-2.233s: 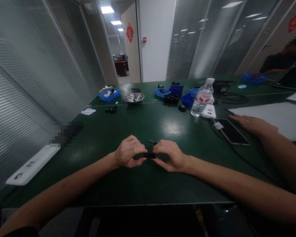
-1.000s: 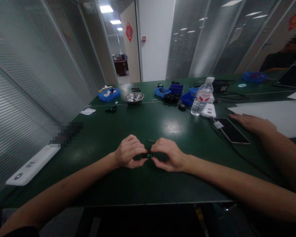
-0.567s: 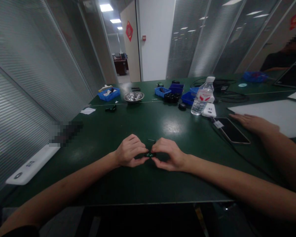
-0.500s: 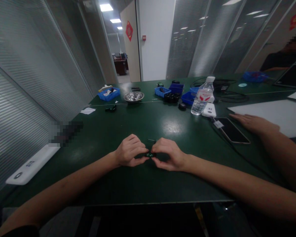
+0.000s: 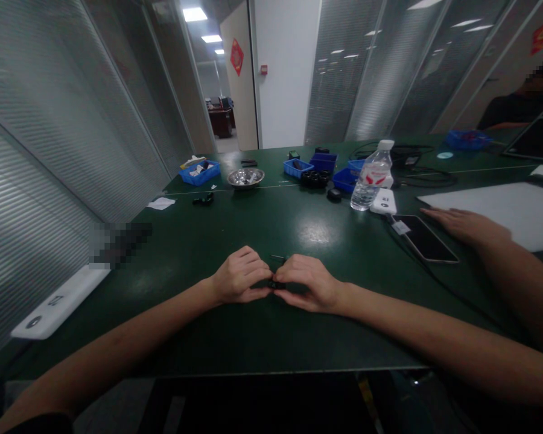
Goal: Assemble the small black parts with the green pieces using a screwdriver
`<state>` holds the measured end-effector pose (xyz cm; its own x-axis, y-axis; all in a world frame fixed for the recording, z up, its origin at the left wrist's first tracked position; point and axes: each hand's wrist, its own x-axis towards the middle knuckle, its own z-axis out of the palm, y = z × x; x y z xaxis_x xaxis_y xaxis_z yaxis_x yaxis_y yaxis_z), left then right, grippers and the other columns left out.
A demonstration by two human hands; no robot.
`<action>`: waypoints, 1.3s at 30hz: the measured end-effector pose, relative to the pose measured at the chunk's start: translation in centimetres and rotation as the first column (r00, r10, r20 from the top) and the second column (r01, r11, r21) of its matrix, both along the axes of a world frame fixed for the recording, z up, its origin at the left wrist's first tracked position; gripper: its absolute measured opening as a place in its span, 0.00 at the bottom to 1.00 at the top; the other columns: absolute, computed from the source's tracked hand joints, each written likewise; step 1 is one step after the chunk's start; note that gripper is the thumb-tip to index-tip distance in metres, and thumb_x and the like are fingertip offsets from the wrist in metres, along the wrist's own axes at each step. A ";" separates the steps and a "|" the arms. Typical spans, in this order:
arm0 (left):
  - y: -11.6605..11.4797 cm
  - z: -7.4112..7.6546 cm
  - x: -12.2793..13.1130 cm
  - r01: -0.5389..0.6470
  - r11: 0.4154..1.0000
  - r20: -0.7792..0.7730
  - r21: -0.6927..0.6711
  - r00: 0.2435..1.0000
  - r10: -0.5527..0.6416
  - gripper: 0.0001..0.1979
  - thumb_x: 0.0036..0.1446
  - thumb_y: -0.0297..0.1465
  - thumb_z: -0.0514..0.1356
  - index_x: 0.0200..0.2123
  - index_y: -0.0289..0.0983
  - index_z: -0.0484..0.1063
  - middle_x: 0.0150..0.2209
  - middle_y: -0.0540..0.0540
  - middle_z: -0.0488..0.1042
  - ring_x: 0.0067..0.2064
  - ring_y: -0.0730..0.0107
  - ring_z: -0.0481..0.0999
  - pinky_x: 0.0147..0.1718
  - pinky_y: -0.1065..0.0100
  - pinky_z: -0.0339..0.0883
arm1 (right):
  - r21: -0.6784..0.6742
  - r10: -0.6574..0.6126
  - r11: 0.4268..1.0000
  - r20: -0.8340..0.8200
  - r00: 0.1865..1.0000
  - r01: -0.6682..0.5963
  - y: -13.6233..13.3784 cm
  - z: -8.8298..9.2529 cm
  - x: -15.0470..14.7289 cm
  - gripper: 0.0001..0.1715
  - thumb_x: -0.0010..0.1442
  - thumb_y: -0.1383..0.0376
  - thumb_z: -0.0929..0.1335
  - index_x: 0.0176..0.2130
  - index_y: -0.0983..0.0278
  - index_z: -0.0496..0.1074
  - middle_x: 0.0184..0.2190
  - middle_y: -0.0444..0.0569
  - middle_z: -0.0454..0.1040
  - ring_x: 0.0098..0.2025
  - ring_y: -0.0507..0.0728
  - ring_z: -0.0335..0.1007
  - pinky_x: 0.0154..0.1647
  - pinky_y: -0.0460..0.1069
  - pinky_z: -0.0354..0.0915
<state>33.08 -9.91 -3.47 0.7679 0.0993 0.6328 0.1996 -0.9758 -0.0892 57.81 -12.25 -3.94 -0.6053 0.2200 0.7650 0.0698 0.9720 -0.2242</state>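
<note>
Close above the green table (image 5: 253, 337), my left hand (image 5: 241, 276) and my right hand (image 5: 308, 282) meet fingertip to fingertip. Between them they pinch a small dark part (image 5: 274, 284), mostly covered by the fingers, so its kind does not show. Just behind my right hand's fingers lies a screwdriver-like tool (image 5: 278, 258) with a thin metal shaft; its handle end is hidden by that hand.
Another person's hand (image 5: 468, 229) rests at the right beside a phone (image 5: 425, 239). A water bottle (image 5: 371, 178) stands near a white power bank (image 5: 384, 202). Farther back are a metal bowl (image 5: 245, 178), a blue basket (image 5: 200, 173) and a black part (image 5: 203, 199).
My fingertips have drawn slightly closer together and now cover more of the small dark part. The other person's hand stays about where it was.
</note>
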 end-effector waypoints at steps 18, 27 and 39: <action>0.1 0.2 -0.2 0.000 0.980 -0.028 -0.200 1.000 -0.005 0.05 0.57 0.29 0.57 0.38 0.37 0.70 0.33 0.44 0.76 0.34 0.63 0.74 0.37 0.60 0.67 | -0.095 -0.120 0.986 0.166 0.979 0.137 0.0 0.9 0.2 0.21 0.65 0.69 0.68 0.57 0.63 0.66 0.43 0.53 0.76 0.43 0.59 0.71 0.44 0.56 0.70; 0.7 0.4 -0.3 -0.107 0.840 -0.133 -0.532 0.990 0.041 0.07 0.59 0.22 0.54 0.37 0.36 0.70 0.34 0.45 0.72 0.37 0.65 0.72 0.39 0.63 0.68 | -0.186 -0.097 0.968 0.347 0.933 0.170 0.7 1.1 0.4 0.22 0.64 0.68 0.70 0.56 0.63 0.66 0.48 0.54 0.75 0.50 0.60 0.70 0.50 0.56 0.67; 0.4 1.5 -0.8 0.060 0.835 -0.109 -0.547 0.984 -0.142 0.27 0.49 0.13 0.51 0.49 0.37 0.73 0.51 0.39 0.75 0.57 0.56 0.73 0.58 0.50 0.70 | -0.008 -0.527 0.812 0.422 0.738 0.584 2.4 0.0 1.7 0.14 0.64 0.59 0.70 0.48 0.63 0.71 0.42 0.53 0.73 0.43 0.61 0.67 0.42 0.55 0.65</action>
